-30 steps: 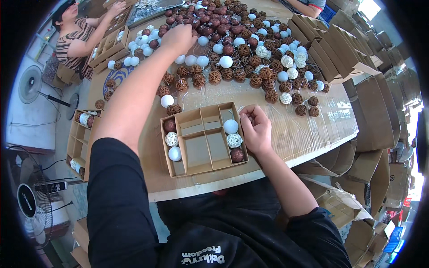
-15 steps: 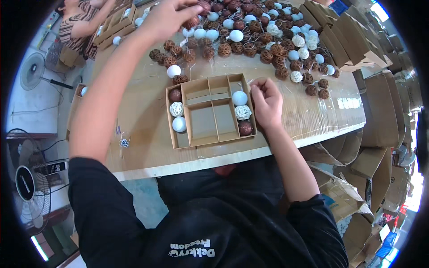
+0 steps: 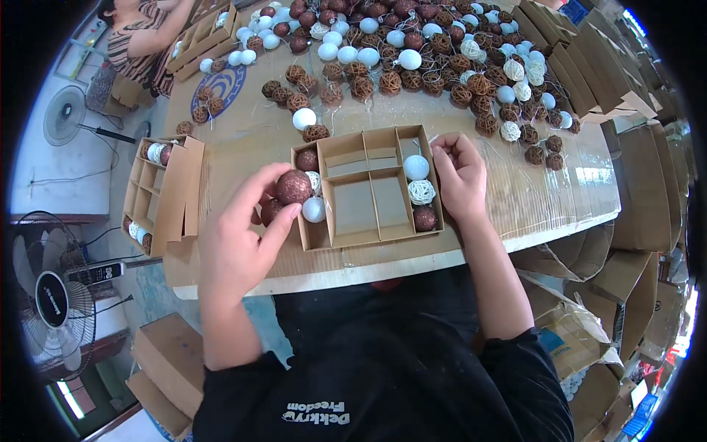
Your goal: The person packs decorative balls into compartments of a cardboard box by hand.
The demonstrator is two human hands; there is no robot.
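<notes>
My left hand (image 3: 247, 236) pinches glittery brown ball ornaments (image 3: 294, 187) between thumb and fingers, over the left wall of a divided cardboard box (image 3: 390, 237). At least two are in the grip; the second sits partly behind the fingers. The box's left column has a brown ball (image 3: 307, 160), a white woven ball partly covered, and a white ball (image 3: 314, 210). In its right column lie a white ball (image 3: 417, 167), a white woven ball (image 3: 421, 193) and a brown ball (image 3: 425, 218). My right hand (image 3: 459, 173) is curled closed against the box's right side; its fingertips are hidden.
A heap of brown, white and woven balls (image 3: 442, 59) with wires spreads across the table's far side. Another divided box (image 3: 184, 193) stands at the left edge. Stacked cardboard boxes (image 3: 589, 62) rise at far right. Fans and a person (image 3: 143, 37) are off left.
My left hand has come back from the heap to the box's left side, carrying brown balls. The right hand stays beside the box. The whole view has shifted slightly.
</notes>
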